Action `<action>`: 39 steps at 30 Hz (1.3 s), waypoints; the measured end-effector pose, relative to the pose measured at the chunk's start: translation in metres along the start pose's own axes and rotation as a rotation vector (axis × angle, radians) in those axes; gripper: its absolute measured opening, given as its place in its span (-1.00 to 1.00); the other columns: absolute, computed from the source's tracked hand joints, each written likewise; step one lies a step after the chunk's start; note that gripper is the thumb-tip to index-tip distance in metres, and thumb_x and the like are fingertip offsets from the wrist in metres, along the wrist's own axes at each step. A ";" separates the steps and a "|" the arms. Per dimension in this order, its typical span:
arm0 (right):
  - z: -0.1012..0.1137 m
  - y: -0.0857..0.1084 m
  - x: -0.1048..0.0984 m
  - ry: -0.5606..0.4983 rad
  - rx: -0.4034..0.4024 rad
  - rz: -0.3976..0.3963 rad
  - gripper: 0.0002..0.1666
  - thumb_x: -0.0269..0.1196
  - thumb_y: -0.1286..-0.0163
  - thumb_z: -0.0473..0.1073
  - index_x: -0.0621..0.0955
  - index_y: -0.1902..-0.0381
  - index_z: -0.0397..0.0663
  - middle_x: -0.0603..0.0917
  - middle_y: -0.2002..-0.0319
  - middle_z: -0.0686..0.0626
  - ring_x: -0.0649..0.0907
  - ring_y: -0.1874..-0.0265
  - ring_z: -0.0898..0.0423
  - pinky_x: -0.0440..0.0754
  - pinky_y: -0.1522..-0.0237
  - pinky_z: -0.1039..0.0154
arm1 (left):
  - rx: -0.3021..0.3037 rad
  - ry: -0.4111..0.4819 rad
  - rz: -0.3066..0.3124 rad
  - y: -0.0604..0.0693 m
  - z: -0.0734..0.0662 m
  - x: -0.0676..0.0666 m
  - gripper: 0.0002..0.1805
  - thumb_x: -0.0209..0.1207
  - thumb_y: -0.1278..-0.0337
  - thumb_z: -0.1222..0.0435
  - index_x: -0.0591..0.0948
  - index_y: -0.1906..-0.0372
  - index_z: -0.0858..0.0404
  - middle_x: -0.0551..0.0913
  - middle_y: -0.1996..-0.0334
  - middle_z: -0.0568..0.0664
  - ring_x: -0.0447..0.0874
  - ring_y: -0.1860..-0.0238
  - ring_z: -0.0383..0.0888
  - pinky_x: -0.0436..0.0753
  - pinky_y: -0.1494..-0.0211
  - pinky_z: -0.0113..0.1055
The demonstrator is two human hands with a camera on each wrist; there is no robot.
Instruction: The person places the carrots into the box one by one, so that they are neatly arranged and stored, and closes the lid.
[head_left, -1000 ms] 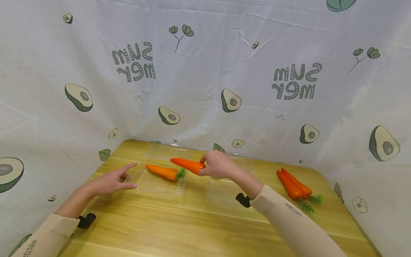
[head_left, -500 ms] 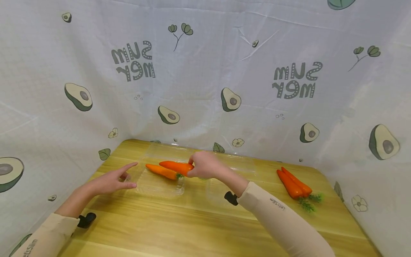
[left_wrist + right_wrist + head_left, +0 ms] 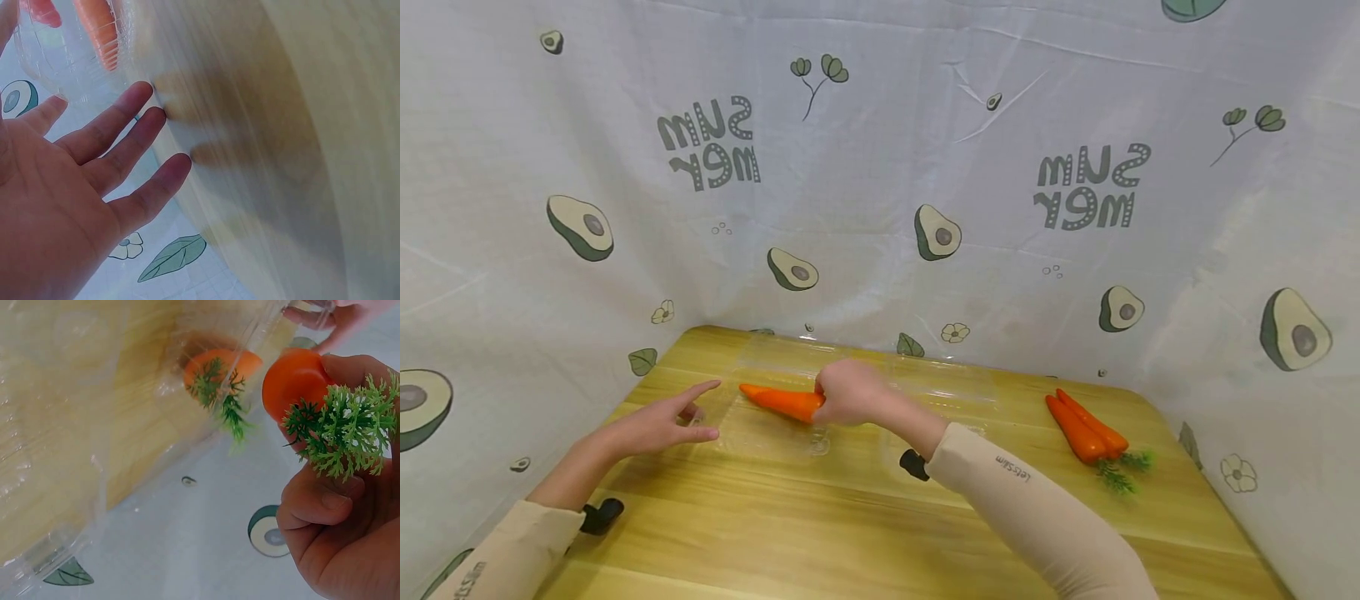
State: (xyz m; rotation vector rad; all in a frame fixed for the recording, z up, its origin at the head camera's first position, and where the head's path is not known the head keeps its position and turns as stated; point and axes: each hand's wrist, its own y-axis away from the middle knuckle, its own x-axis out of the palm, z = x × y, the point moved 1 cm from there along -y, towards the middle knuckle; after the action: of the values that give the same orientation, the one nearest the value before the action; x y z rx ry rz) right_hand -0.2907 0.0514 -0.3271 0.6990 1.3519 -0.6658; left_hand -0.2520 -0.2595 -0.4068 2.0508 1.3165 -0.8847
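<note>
My right hand (image 3: 852, 392) grips an orange carrot (image 3: 801, 406) by its thick end, over the left clear plastic clamshell box (image 3: 775, 447). Its leafy green top (image 3: 350, 425) hangs out beside the fingers in the right wrist view. Another carrot (image 3: 228, 365) lies in that box; in the head view the held one mostly covers it. At the box's left side my left hand (image 3: 658, 423) is spread, holding nothing. In the left wrist view its fingertips (image 3: 178, 165) are at the wooden tabletop, or very close to it.
A second clear box (image 3: 895, 442) stands to the right, its lid (image 3: 943, 379) folded back. Farther right, two carrots (image 3: 1086, 433) with green tops lie side by side on the wooden table (image 3: 820, 533). A patterned white curtain (image 3: 865, 192) encloses the table's back and sides.
My right hand has carried the carrot leftward and down, from between the boxes to over the carrot in the left box. The left hand stays in place.
</note>
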 end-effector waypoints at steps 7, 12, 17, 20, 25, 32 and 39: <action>0.014 -0.010 0.011 0.024 -0.006 0.015 -0.66 0.39 -0.19 0.04 0.54 0.66 0.11 0.34 0.70 0.17 0.36 0.68 0.21 0.24 0.65 0.32 | 0.001 0.010 0.008 -0.001 0.001 0.001 0.00 0.28 -0.28 -0.04 0.02 -0.61 0.22 0.63 -0.04 0.12 0.55 -0.09 0.06 0.56 -0.02 -0.06; 0.023 -0.017 0.015 0.068 -0.038 -0.001 -0.68 0.35 -0.21 0.04 0.53 0.63 0.12 0.41 0.67 0.17 0.42 0.65 0.19 0.34 0.59 0.33 | 0.003 0.009 -0.005 -0.001 0.001 -0.001 -0.01 0.28 -0.29 -0.01 0.02 -0.61 0.24 0.63 0.03 0.07 0.54 -0.02 0.01 0.53 0.06 -0.13; 0.028 -0.019 0.017 0.081 -0.037 -0.006 -0.60 0.35 -0.21 0.08 0.47 0.69 0.13 0.37 0.70 0.17 0.41 0.68 0.17 0.36 0.61 0.33 | 0.008 0.007 0.000 -0.002 0.001 -0.001 0.00 0.28 -0.28 -0.04 0.03 -0.60 0.24 0.63 0.06 0.04 0.54 -0.02 0.00 0.53 0.03 -0.12; 0.029 -0.021 0.019 0.068 -0.024 0.008 -0.58 0.37 -0.21 0.07 0.47 0.70 0.12 0.32 0.71 0.16 0.37 0.69 0.16 0.34 0.61 0.32 | 0.009 0.011 0.008 -0.003 0.001 -0.001 0.00 0.28 -0.28 -0.05 0.03 -0.61 0.25 0.62 0.09 0.02 0.54 -0.02 0.00 0.53 0.03 -0.12; 0.031 -0.027 0.024 0.085 -0.028 0.035 -0.80 0.37 -0.22 0.05 0.69 0.46 0.09 0.32 0.69 0.15 0.35 0.67 0.15 0.35 0.63 0.29 | 0.003 0.019 0.009 -0.003 0.001 -0.001 0.01 0.28 -0.27 -0.05 0.02 -0.60 0.27 0.60 0.15 0.01 0.51 0.04 -0.01 0.50 0.07 -0.15; 0.030 -0.028 0.032 0.046 -0.017 0.062 -0.29 0.39 -0.19 0.01 0.54 -0.33 0.46 0.49 0.62 0.08 0.42 0.62 0.12 0.43 0.61 0.24 | -0.007 0.001 0.000 -0.003 0.001 -0.001 0.01 0.29 -0.27 -0.06 0.03 -0.61 0.24 0.63 0.06 0.03 0.53 0.00 -0.02 0.52 0.03 -0.13; 0.031 -0.029 0.034 0.039 -0.011 0.074 -0.25 0.41 -0.21 -0.02 0.50 -0.37 0.48 0.41 0.65 0.11 0.38 0.64 0.13 0.42 0.60 0.25 | 0.010 0.001 0.000 -0.002 0.001 -0.001 0.01 0.28 -0.27 -0.05 0.03 -0.60 0.27 0.64 0.09 0.01 0.54 0.01 -0.03 0.53 0.04 -0.14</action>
State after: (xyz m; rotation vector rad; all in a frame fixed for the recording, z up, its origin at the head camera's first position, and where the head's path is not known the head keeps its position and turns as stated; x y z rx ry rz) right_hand -0.2900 0.0087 -0.3605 0.7527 1.3576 -0.5881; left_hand -0.2542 -0.2601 -0.4071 2.0592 1.3154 -0.8928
